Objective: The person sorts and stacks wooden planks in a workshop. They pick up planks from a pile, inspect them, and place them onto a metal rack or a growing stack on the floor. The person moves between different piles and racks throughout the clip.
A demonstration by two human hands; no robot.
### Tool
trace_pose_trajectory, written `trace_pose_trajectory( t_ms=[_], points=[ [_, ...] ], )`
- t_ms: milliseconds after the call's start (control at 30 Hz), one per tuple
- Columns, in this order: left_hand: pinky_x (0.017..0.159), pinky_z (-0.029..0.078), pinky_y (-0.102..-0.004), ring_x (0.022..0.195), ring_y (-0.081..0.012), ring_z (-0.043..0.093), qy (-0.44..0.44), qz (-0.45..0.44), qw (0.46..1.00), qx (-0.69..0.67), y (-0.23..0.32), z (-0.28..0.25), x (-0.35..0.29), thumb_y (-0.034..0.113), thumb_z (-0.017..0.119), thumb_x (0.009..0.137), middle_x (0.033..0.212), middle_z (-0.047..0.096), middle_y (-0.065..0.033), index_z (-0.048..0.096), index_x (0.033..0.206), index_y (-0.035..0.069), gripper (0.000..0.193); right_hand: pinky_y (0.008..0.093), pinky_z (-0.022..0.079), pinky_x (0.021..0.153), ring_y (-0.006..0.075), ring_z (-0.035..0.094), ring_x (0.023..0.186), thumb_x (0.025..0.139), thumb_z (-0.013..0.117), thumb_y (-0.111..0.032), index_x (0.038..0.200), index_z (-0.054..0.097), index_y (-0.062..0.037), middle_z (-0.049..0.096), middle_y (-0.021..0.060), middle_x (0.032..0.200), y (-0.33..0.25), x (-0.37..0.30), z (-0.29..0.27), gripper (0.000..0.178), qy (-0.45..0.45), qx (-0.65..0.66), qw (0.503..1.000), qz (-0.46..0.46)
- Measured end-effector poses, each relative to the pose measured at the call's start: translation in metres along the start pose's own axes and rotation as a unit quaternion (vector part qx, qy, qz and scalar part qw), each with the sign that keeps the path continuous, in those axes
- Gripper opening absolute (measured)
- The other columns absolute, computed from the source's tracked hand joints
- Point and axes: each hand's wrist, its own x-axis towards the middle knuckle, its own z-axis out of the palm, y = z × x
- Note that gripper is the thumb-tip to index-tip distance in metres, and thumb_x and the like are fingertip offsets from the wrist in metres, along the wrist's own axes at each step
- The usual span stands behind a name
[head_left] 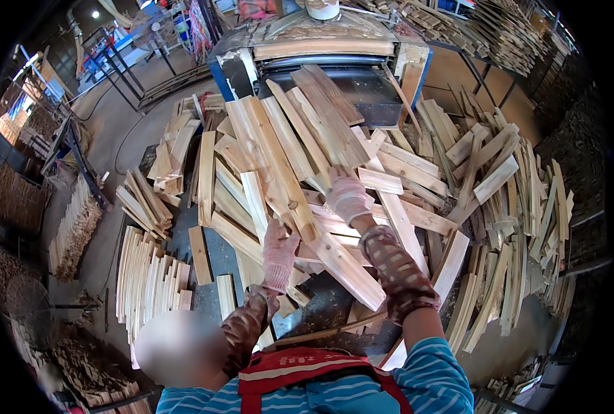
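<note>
My left hand (277,257), in a pale pink knit glove, is closed at the lower left edge of a long, knotted wooden board (289,196). Farther up and to the right, my right hand (349,198), gloved alike, has its fingers closed on the near end of another wooden board (327,131). Its fingertips are partly hidden against the wood. Both boards slant away toward the machine over a loose pile. A pale board (348,270) lies at an angle below my right hand. Patterned sleeve covers wrap both forearms.
A wide machine (324,50) with a roller opening and dark outfeed bed (372,114) stands ahead. Stacked strips (148,276) line the left; more loose boards (489,172) heap up on the right. A black metal frame (131,86) stands far left. A blurred patch covers the lower left.
</note>
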Motion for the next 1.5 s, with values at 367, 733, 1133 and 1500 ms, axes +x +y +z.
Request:
trace_pose_trajectory(
  t_ms=[367, 733, 1133, 1500],
  points=[
    [0.086, 0.058, -0.0376, 0.103, -0.0206, 0.067, -0.172, -0.135, 0.975, -0.049, 0.064, 0.011, 0.009, 0.015, 0.072, 0.091, 0.118, 0.066, -0.0113, 0.039, 0.151, 0.005, 0.069, 0.0475, 0.053, 0.076, 0.0329, 0.069, 0.090, 0.097, 0.063, -0.028, 0.117, 0.063, -0.0034, 0.069, 0.0211, 0.095, -0.074, -0.172, -0.013, 0.031, 0.095, 0.325, 0.924, -0.178],
    [0.081, 0.058, -0.0347, 0.090, -0.0200, 0.070, -0.041, -0.094, 0.994, -0.042, 0.075, -0.168, -0.085, 0.011, 0.066, 0.094, 0.108, 0.070, -0.0088, 0.058, 0.135, 0.002, 0.042, 0.0456, 0.050, 0.101, 0.0376, 0.061, 0.121, 0.089, 0.063, -0.059, 0.154, 0.035, -0.0019, 0.056, 0.0235, 0.140, 0.050, 0.064, -0.005, 0.091, 0.214, -0.129, 0.967, 0.043],
    [0.088, 0.054, -0.0316, 0.104, -0.0146, 0.064, 0.240, -0.183, 0.952, 0.047, -0.068, -0.328, -0.272, 0.013, 0.069, 0.095, 0.120, 0.069, -0.0054, 0.051, 0.149, 0.005, 0.058, 0.0458, 0.048, 0.100, 0.0391, 0.063, 0.120, 0.088, 0.069, -0.050, 0.137, 0.058, -0.0015, 0.066, 0.0228, 0.130, 0.060, 0.019, -0.026, 0.070, -0.032, 0.050, 0.993, 0.099],
    [0.093, 0.052, -0.0355, 0.112, -0.0223, 0.069, 0.227, -0.216, 0.899, 0.306, -0.090, -0.355, -0.265, 0.027, 0.070, 0.093, 0.119, 0.073, -0.0111, 0.057, 0.144, 0.021, 0.054, 0.0463, 0.052, 0.094, 0.0396, 0.066, 0.114, 0.084, 0.076, -0.048, 0.156, 0.031, -0.0023, 0.064, 0.0244, 0.132, 0.041, 0.069, 0.023, 0.097, -0.034, 0.136, 0.985, 0.102]
  ],
)
